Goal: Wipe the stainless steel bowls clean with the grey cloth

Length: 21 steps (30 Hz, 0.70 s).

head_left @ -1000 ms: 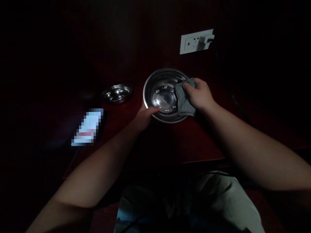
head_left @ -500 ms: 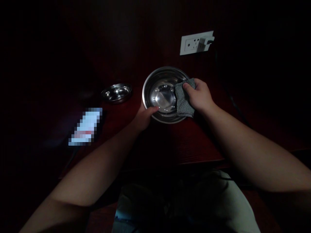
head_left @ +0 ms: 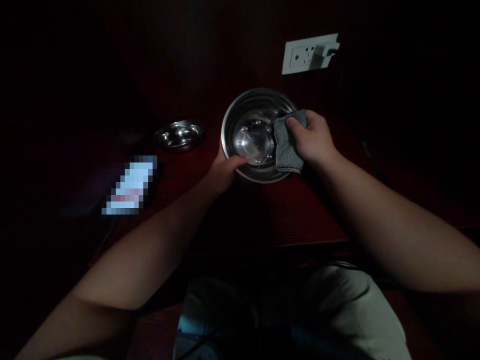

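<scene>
A shiny steel bowl (head_left: 252,131) stands on a dark red wooden table (head_left: 296,215) in dim light. My left hand (head_left: 225,172) grips the bowl's near rim, thumb hooked over the edge. My right hand (head_left: 313,139) is closed on a grey cloth (head_left: 285,144), which is pressed against the bowl's right inner side and hangs over the rim.
A smaller steel dish (head_left: 180,134) sits to the left of the bowl. Further left lies a lit phone (head_left: 129,186). A white wall socket (head_left: 309,52) with a plug in it is behind the bowl, and a dark cable runs down the right. The table's near edge is above my lap.
The view has tilted, so everything sits a little higher in frame. My right hand has shifted the cloth slightly along the bowl's right side. My left hand keeps its grip.
</scene>
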Each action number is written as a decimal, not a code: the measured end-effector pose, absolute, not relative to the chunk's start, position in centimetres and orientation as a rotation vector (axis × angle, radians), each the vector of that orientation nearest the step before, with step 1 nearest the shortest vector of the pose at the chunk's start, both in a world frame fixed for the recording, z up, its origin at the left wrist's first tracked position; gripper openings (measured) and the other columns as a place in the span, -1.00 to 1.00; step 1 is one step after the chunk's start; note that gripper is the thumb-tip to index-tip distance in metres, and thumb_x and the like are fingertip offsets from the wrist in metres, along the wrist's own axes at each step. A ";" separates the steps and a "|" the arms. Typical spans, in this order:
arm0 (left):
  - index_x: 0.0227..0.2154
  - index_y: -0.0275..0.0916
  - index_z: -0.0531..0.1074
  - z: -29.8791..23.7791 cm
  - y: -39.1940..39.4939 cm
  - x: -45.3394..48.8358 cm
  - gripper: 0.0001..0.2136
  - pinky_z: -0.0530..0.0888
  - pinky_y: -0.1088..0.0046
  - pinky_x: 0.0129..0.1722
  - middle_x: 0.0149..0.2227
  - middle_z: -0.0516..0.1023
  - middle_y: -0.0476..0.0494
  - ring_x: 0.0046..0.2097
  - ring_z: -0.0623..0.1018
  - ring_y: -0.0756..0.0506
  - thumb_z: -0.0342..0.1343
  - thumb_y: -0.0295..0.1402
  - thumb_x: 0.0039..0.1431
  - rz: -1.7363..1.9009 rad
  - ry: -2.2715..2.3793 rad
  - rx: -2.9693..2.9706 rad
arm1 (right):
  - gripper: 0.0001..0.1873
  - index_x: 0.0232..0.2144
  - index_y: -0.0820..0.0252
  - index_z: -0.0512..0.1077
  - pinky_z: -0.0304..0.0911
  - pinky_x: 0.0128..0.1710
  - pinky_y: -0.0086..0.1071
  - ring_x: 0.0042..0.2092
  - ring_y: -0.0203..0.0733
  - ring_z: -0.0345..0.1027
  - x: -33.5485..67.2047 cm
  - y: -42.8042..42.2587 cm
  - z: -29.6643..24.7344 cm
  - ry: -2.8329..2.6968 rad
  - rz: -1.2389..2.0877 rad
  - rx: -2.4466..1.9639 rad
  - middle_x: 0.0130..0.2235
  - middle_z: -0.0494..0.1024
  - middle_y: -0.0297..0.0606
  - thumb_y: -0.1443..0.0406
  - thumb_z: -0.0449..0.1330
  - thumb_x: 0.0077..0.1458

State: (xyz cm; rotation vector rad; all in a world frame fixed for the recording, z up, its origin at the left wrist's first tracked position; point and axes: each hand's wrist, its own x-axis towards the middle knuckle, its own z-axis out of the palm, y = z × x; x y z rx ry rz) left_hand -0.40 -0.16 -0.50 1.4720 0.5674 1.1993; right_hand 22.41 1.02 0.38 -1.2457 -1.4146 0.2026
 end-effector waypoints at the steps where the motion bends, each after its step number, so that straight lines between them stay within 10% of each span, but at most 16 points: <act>1: 0.00 -0.27 0.29 -0.4 -0.2 -0.4 -0.46 0.37 0.17 0.00 -0.21 0.54 -0.16 0.04 0.44 -0.29 0.16 -0.35 -0.14 1.189 0.578 1.481 | -0.57 -0.39 0.23 0.39 0.32 -0.27 -0.25 -0.34 -0.20 0.36 22.4 1.0 0.4 -1.417 0.201 -1.247 -0.43 0.41 -0.30 -0.05 0.12 0.06; 13: -0.11 -0.27 0.39 -0.1 -0.5 -0.7 -0.59 0.43 0.23 -0.05 -0.28 0.55 -0.11 -0.04 0.49 -0.23 0.15 -0.41 -0.12 1.100 0.576 1.485 | -0.65 -0.46 0.19 0.34 0.30 -0.31 -0.26 -0.35 -0.21 0.32 22.7 0.5 0.9 -1.405 0.191 -1.256 -0.48 0.35 -0.34 0.01 0.17 0.04; 21: 0.08 -0.21 0.23 -0.2 -0.8 -0.6 -0.42 0.32 0.20 0.09 0.02 0.45 -0.22 0.14 0.36 -0.27 0.19 -0.17 -0.01 1.303 0.551 1.532 | -0.60 -0.44 0.18 0.33 0.30 -0.32 -0.29 -0.32 -0.23 0.32 22.2 0.4 1.0 -1.416 0.187 -1.196 -0.45 0.35 -0.35 -0.05 0.13 0.05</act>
